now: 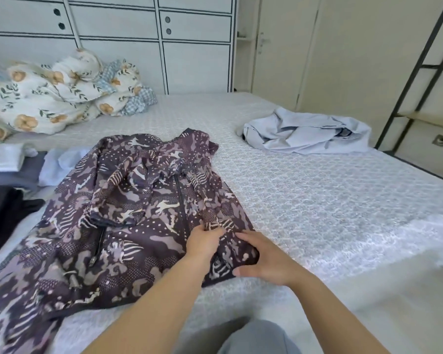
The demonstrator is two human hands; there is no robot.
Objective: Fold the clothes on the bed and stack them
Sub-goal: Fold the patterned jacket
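Open room: I see bare bed (317, 200) right of the patterned jacket (118, 221); pale blue shirt (304, 134) far right.
Left hand (205, 241): pinches jacket's right edge.
Right hand (264, 259): fingers spread, resting on its corner.

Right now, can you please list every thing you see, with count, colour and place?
patterned jacket: one, dark purple with pale camouflage print, spread on the near left of the bed
light blue garment: one, pale blue, crumpled on the far right of the bed
floral quilt: one, white with tan flowers, bunched at the far left
folded clothes: a few, white and grey, at the left edge
black garment: one, black, at the left edge
bed: one, white patterned cover
wardrobe: one, white, behind the bed
left hand: one, its grip pinches the jacket sleeve
right hand: one, resting on the jacket edge
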